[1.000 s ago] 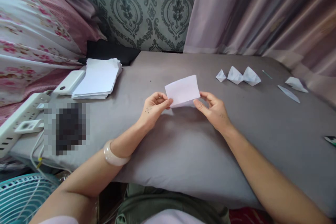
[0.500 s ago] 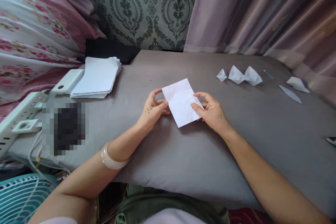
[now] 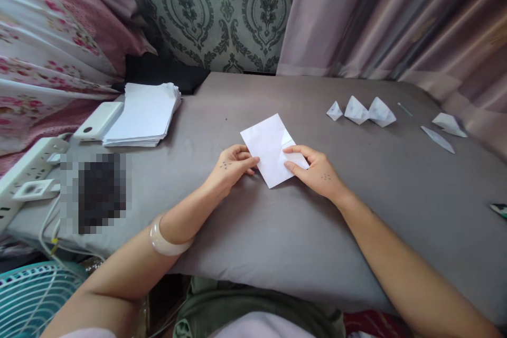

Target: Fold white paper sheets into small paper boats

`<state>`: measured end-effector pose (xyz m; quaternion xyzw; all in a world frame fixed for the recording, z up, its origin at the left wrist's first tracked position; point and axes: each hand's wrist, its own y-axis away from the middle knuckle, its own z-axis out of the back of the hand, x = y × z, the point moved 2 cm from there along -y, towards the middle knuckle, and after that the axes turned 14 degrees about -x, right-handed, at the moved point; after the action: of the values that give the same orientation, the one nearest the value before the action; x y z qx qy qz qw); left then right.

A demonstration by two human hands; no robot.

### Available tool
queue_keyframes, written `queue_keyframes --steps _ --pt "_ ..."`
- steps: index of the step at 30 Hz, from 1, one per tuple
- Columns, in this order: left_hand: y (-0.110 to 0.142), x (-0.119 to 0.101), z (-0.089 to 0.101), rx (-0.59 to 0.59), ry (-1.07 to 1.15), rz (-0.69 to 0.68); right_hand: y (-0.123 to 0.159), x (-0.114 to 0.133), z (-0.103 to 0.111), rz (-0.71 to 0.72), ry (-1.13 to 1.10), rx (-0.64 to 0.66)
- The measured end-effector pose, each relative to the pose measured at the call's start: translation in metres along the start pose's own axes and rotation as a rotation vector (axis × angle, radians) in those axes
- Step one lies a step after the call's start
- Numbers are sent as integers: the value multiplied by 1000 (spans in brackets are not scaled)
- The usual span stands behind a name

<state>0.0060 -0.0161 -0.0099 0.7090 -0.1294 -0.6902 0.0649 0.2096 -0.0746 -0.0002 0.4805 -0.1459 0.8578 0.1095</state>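
Note:
A white square of folded paper [image 3: 266,149] is held tilted between both hands above the grey cloth. My left hand [image 3: 234,168] pinches its left edge, thumb on top and fingers curled beneath. At the right corner, my right hand [image 3: 312,168] grips the sheet, with thumb and index finger apart on its face. A crease and a slightly raised flap show near the right index finger. The fingers under the paper are partly hidden.
Several folded paper shapes [image 3: 357,112] stand at the back right, near a leaf-shaped white piece [image 3: 437,139]. A stack of white paper [image 3: 140,113] lies at left, beside a power strip [image 3: 34,171]. A teal fan [image 3: 37,298] sits low at left.
My left index finger has come off the paper's upper left edge and curled under. My right thumb and index finger have slid a little left, and the flap beside them shows more.

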Motion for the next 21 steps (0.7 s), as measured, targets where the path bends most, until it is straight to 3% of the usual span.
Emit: queue_keyframes --steps 9,11,14,16,18,21 --pt "0 0 0 6 58 11 -3 -2 2 24 -21 -129" --pt "3 -7 2 -91 89 -119 -6 -3 2 64 -78 -188" --pt "9 -19 10 -356 50 -528 -8 -5 2 124 -142 -267" --pt "13 -22 14 -443 -111 -794 -8 -7 2 156 -131 -298" --pt "14 -19 13 -400 -362 -939 -7 -9 3 202 -72 -336" --pt "12 -6 6 -172 -763 -932 -3 -10 2 312 111 -325"
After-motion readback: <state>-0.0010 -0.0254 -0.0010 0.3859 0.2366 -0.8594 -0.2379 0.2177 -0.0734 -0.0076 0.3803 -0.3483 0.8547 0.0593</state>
